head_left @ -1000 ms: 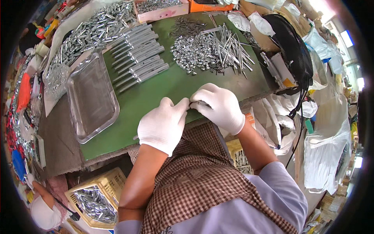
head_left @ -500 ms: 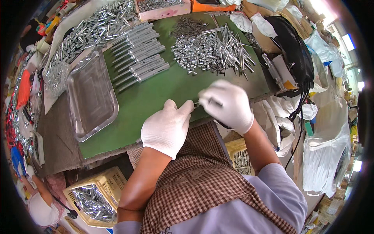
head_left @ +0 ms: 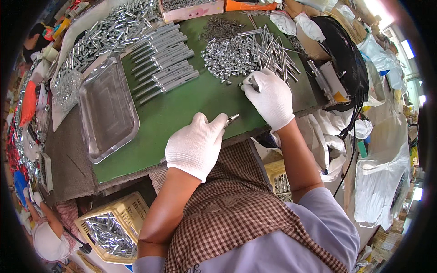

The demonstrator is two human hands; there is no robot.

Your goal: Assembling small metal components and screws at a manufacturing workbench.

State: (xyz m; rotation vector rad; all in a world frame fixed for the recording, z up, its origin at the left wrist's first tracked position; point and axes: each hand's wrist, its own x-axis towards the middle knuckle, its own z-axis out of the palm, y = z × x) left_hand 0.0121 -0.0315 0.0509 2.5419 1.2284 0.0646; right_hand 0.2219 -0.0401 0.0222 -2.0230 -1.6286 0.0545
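The gloved left hand (head_left: 193,148), nearest, grips a metal tube (head_left: 232,119) over the near edge of the green table (head_left: 168,123); the tube's end pokes out past thumb and finger. A shallow metal tray (head_left: 108,113) lies to the left. Farther in, the right hand (head_left: 271,101) has its fingers curled beside a heap of small silver caps (head_left: 230,57); whether it holds one, I cannot tell. Beyond lie thin rods (head_left: 272,57) and, farther, dark pins (head_left: 221,29).
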